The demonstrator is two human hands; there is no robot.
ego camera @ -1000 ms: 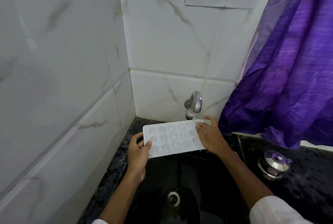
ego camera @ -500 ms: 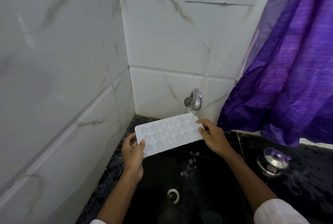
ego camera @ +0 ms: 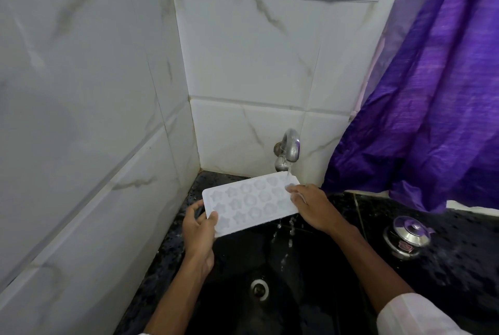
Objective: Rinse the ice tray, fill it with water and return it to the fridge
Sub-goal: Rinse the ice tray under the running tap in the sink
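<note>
A white ice tray (ego camera: 249, 203) with star and round moulds is held over the black sink (ego camera: 270, 267), its right end higher than its left. My left hand (ego camera: 199, 226) grips the tray's left end, thumb on top. My right hand (ego camera: 313, 208) holds the right end, fingers on its upper face. Water runs from the chrome tap (ego camera: 289, 147) onto the tray's far right corner. Drops fall from the tray's near edge into the sink.
White marble tiles form the corner on the left and behind. A purple curtain (ego camera: 432, 105) hangs at the right. A steel lidded pot (ego camera: 407, 237) sits on the black counter to the right. The drain (ego camera: 259, 288) lies below the tray.
The tray has shifted left and tilted, with its right end raised under the tap. Water now spills off its near edge into the sink.
</note>
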